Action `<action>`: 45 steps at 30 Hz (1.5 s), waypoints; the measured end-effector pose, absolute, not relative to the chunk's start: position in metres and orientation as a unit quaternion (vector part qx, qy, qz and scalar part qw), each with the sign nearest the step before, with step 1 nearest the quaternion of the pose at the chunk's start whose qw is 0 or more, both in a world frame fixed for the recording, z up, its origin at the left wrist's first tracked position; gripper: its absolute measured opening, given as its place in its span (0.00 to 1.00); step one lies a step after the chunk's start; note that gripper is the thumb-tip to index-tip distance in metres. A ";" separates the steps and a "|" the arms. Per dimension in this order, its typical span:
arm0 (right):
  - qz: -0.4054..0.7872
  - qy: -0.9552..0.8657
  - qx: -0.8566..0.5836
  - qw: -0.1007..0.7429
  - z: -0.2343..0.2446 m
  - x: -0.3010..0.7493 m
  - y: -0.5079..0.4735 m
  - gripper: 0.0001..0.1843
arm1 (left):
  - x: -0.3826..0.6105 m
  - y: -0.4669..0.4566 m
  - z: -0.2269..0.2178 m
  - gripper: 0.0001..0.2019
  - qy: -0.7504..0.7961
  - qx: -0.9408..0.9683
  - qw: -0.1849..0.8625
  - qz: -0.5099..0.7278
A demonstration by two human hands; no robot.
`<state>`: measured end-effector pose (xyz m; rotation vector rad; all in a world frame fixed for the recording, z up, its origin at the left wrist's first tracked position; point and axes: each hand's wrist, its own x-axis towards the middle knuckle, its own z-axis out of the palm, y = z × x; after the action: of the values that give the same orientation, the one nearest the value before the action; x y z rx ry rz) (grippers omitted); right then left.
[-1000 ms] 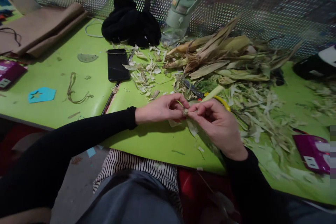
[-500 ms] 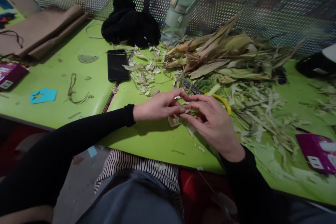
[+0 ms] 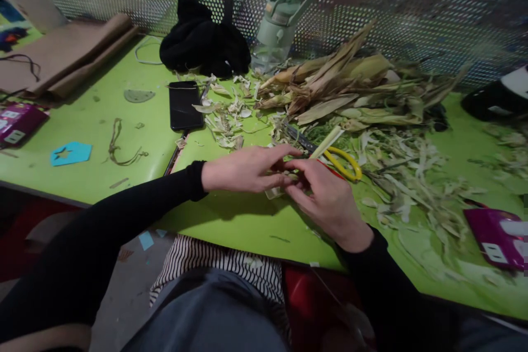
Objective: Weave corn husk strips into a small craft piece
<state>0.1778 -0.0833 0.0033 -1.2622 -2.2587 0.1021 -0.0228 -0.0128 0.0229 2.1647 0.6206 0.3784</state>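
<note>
My left hand and my right hand meet low over the green table. Both are closed, fingertips together around pale corn husk, mostly hidden by the fingers; a whitish edge shows below my left fingertips. Just beyond my right hand lie scissors with a yellow and red handle and dark blades. A pale stalk-like strip lies across the scissors. Shredded husk is scattered to the right of my right hand.
Behind the hands lies a heap of dry corn husks, with a green bottle and black cloth at the back. A phone, blue cutout and twisted cord lie left. A purple packet is at right.
My right hand has shifted slightly left and its fingers have drawn in closer. More of the scissors' handle and the pale strip now shows. My left hand has moved a little left.
</note>
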 end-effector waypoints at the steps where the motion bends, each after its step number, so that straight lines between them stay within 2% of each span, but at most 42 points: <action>1: 0.035 -0.839 -0.461 0.285 0.004 0.176 -0.084 0.12 | -0.021 -0.014 0.020 0.18 0.252 0.851 0.439 0.141; 3: 0.009 -0.828 -0.457 0.324 0.007 0.175 -0.084 0.14 | -0.017 -0.015 0.015 0.13 0.243 0.804 0.528 0.126; 6: -0.055 -0.783 -0.483 0.387 0.012 0.176 -0.084 0.14 | -0.013 -0.014 0.009 0.09 0.218 0.692 0.668 0.167; 9: -0.047 -0.749 -0.526 0.400 0.016 0.180 -0.079 0.13 | -0.010 -0.013 0.011 0.06 0.219 0.622 0.722 0.209; 13: 0.015 -0.765 -0.549 0.336 0.022 0.183 -0.063 0.14 | -0.008 -0.010 0.020 0.06 0.246 0.602 0.710 0.270; 17: -0.014 -0.791 -0.526 0.312 0.029 0.181 -0.047 0.16 | -0.009 -0.002 0.028 0.06 0.273 0.592 0.695 0.304; 24: -0.025 -0.822 -0.491 0.288 0.020 0.181 -0.028 0.13 | -0.012 0.017 0.021 0.11 0.252 0.541 0.756 0.269; 29: 0.013 -0.809 -0.487 0.327 0.018 0.181 -0.035 0.09 | -0.014 0.025 0.014 0.18 0.231 0.585 0.740 0.236; 38: 0.142 -0.769 -0.485 0.390 0.027 0.180 -0.049 0.13 | -0.014 0.018 0.019 0.17 0.241 0.573 0.743 0.249; 45: 0.256 -0.664 -0.547 0.440 0.023 0.188 -0.043 0.16 | -0.012 0.008 0.024 0.16 0.232 0.666 0.678 0.208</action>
<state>0.1879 -0.0434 0.0231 -1.3589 -1.6492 0.6368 -0.0122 0.0077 0.0244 1.4964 0.5215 0.4673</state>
